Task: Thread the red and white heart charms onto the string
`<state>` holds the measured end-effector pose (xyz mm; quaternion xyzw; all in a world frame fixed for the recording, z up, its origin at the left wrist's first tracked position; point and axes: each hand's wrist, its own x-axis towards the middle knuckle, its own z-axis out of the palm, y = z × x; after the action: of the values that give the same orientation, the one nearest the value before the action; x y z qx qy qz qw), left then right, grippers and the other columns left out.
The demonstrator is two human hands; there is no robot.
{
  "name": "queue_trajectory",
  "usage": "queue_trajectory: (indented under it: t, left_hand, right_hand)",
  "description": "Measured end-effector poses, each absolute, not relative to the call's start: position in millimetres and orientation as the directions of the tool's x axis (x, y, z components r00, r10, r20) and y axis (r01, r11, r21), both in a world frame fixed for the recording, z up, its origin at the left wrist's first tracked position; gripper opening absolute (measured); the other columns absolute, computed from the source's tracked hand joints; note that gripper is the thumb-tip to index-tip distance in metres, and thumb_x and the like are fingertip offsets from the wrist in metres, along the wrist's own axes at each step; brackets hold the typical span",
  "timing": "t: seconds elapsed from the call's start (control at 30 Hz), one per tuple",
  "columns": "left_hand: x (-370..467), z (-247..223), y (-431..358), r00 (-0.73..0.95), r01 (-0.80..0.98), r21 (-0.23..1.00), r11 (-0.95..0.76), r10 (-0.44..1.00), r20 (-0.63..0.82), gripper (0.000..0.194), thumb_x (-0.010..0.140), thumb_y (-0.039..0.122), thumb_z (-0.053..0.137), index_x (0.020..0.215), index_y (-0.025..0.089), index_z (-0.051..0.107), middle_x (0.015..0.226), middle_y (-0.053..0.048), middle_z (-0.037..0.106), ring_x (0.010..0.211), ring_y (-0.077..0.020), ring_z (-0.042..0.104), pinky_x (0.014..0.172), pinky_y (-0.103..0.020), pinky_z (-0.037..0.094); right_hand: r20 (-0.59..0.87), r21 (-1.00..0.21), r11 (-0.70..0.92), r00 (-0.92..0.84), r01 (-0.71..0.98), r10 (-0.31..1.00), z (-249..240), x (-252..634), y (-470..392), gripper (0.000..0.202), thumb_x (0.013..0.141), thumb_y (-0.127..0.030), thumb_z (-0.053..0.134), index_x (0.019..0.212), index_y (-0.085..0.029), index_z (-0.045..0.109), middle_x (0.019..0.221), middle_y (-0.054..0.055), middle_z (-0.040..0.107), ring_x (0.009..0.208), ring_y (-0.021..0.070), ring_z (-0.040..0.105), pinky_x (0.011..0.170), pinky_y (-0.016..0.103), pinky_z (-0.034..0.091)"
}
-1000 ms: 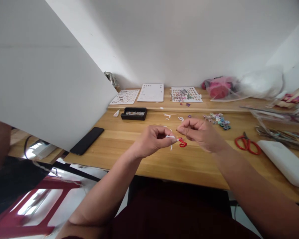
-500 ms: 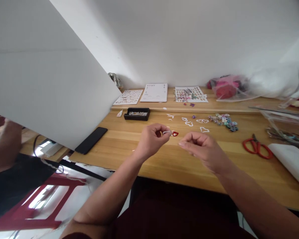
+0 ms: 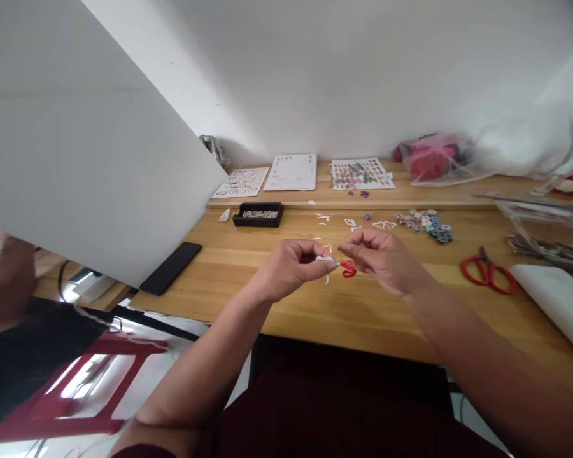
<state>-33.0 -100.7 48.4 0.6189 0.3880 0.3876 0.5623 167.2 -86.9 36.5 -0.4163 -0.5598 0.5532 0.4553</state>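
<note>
At the far left, another person's hand (image 3: 16,273) shows below a pale panel (image 3: 90,146), with a maroon stool (image 3: 119,381) lower down. A black smartphone (image 3: 170,268) lies near the left end of the wooden counter (image 3: 267,318). Beyond it are a small white tube (image 3: 225,215), a patterned sheet (image 3: 242,182) on the raised back shelf (image 3: 322,195), and a black tray (image 3: 267,222) of tiny pieces, with a mostly blank white sheet (image 3: 289,173) behind. Near the middle, the person's left hand (image 3: 296,270) pinches a small white piece (image 3: 323,259) between thumb and forefinger; a red looped piece (image 3: 348,270) sticks out just past these fingertips, above the counter. White cut-outs (image 3: 350,222) are scattered beyond the hands, and a dotted sheet (image 3: 379,175) lies on the shelf. Just beside the red looped piece, the right hand (image 3: 377,261) has its thumb and forefinger pressed together; whether anything fine sits between them is too small to tell. Farther right come a cluster of small coloured rings (image 3: 426,224), a pink mesh bag (image 3: 432,162) on the shelf, red-handled scissors (image 3: 482,272) and a white oblong case (image 3: 551,302).
</note>
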Motion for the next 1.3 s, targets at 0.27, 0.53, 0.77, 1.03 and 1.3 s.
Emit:
queue_trajectory:
  t: [0.27, 0.53, 0.77, 1.03, 1.3]
  left_hand:
    - [-26, 37, -91, 0.145, -0.057, 0.985, -0.164, 0.975, 0.170, 0.028, 0.073, 0.040, 0.078, 0.075, 0.015, 0.068, 0.067, 0.002, 0.059, 0.060, -0.0072, 0.045, 0.058, -0.023, 0.035]
    - [-26, 35, -97, 0.168, 0.252, 0.943, -0.216, 0.970, 0.177, 0.023, 0.079, 0.037, 0.071, 0.079, 0.014, 0.069, 0.061, 0.001, 0.055, 0.053, -0.0082, 0.038, 0.050, -0.023, 0.026]
    - [-27, 46, -110, 0.406, 0.232, 0.956, -0.181, 0.911, 0.074, 0.024, 0.081, 0.039, 0.070, 0.080, 0.015, 0.070, 0.061, 0.001, 0.054, 0.053, -0.0080, 0.038, 0.050, -0.024, 0.025]
    - [-26, 43, -102, 0.274, -0.021, 0.990, -0.137, 0.952, 0.137, 0.027, 0.075, 0.039, 0.078, 0.077, 0.014, 0.067, 0.068, 0.000, 0.060, 0.060, -0.0079, 0.045, 0.057, -0.022, 0.033]
    - [-21, 34, -95, 0.063, -0.008, 0.985, -0.173, 0.983, 0.173, 0.026, 0.073, 0.037, 0.077, 0.075, 0.015, 0.065, 0.066, 0.001, 0.059, 0.058, -0.0084, 0.046, 0.055, -0.023, 0.033]
  right_hand:
    - [-0.190, -0.876, -0.340, -0.404, -0.342, 0.895, 8, 153, -111, 0.029, 0.068, -0.033, 0.081, 0.063, -0.020, 0.056, 0.047, -0.010, 0.031, 0.044, 0.0057, 0.020, 0.046, 0.025, 0.019]
    - [0.212, -0.954, 0.243, -0.176, 0.177, 0.961, 47, 169, -129, 0.023, 0.081, -0.037, 0.073, 0.068, -0.020, 0.066, 0.053, -0.004, 0.039, 0.049, 0.0092, 0.029, 0.046, 0.028, 0.019]
    - [0.301, -0.892, 0.355, -0.218, 0.279, 0.928, 64, 177, -106, 0.019, 0.082, -0.034, 0.073, 0.070, -0.020, 0.067, 0.050, -0.006, 0.035, 0.047, 0.0080, 0.026, 0.045, 0.028, 0.016]
    - [-0.104, -0.935, -0.213, -0.356, -0.282, 0.929, 15, 167, -94, 0.028, 0.069, -0.034, 0.081, 0.066, -0.020, 0.058, 0.047, -0.009, 0.036, 0.043, 0.0057, 0.022, 0.045, 0.025, 0.018]
    - [-0.125, -0.945, -0.217, -0.342, -0.246, 0.931, 12, 157, -121, 0.028, 0.074, -0.036, 0.077, 0.065, -0.021, 0.056, 0.049, -0.008, 0.034, 0.045, 0.0069, 0.022, 0.046, 0.025, 0.020]
